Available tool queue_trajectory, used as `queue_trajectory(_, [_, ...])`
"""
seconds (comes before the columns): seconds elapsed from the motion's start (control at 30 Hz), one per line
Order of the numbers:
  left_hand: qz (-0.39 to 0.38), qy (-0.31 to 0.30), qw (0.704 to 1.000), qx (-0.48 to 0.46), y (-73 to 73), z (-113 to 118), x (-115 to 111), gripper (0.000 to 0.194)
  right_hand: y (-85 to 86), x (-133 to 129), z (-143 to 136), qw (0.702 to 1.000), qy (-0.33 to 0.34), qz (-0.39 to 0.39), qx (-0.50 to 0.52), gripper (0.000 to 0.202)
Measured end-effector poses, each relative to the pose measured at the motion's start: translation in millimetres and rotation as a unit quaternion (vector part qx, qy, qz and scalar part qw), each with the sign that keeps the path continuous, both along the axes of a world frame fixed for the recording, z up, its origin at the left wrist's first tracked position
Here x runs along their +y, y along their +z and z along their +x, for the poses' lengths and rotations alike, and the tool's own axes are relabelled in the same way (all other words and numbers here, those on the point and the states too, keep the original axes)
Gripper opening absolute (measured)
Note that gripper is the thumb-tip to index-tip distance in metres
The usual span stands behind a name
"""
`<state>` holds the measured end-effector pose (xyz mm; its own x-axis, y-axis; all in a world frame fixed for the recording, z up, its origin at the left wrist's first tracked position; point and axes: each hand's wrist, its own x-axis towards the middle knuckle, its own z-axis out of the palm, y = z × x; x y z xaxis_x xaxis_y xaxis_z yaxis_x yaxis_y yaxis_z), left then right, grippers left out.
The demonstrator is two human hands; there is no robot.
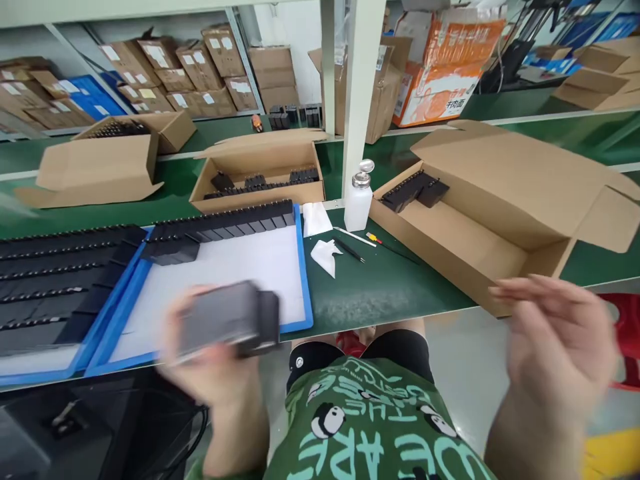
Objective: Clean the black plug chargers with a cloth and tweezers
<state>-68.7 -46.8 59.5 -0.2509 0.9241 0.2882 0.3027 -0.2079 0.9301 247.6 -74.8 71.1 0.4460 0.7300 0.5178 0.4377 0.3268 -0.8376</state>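
Over the front edge of the desk (385,300), our left hand (205,363) grips black blocks (223,317), while we cannot tell whether our right hand (560,340), by the open carton (440,250), pinches anything.

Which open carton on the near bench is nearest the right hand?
The carton right of the white bottle: its near corner appears beside the right hand. The middle carton and left carton lie farther, left of the bottle.

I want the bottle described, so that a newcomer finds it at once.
A white post rises from the green bench. In front, left of the big open box, stands the bottle. Unlike the white wipes lying nearby, it is upright, with a shiny metal top.
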Motion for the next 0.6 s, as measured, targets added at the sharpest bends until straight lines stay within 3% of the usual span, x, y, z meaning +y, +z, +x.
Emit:
queue_trajectory(0.1, [-0.093, -0.055, 0.971, -0.212, -11.5, 8, -9, 0.060, -15.5, 35, -27, 0.968, 0.166, -0.124, -0.140, 0.019])
queue_trajectory(0.2, [-0.166, -0.115, 0.889, -0.411, -11.0, 14, -6, 0.077, -38.5, 84, -58, 0.927, 0.234, -0.184, -0.227, 0.017])
queue_trajectory(0.27, [-0.187, -0.132, 0.840, -0.492, -4.4, 11, -3, 0.076, -56.1, 117, -78, 0.908, 0.229, -0.216, -0.277, 0.018])
queue_trajectory(0.4, [-0.181, -0.138, 0.804, -0.550, 5.3, 7, -5, 0.072, -86.5, 164, -108, 0.867, 0.190, -0.291, -0.356, 0.033])
queue_trajectory(0.6, [-0.165, -0.149, 0.780, -0.585, 8.4, 17, -6, 0.069, -105.6, 181, -124, 0.812, 0.152, -0.358, -0.436, 0.036])
